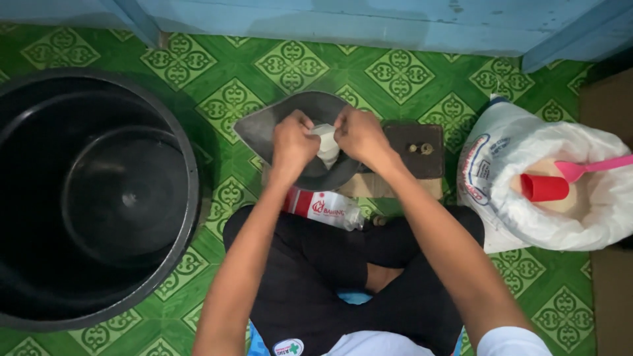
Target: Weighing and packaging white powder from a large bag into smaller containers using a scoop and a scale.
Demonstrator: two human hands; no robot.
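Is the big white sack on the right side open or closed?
Open: the white sack has its top rolled back, showing a red cup and pink spoon inside.

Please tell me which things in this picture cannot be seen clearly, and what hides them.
All in the head view:
- Small white bag: mostly covered by the left hand and right hand; contents hidden.
- Grey scale pan: its middle is behind both hands.
- Red-and-white packet: partly under the left forearm.
- Black tub: cut off by the left edge.
- Pink spoon: handle cut off by the right edge.
- Red cup: inside not visible.
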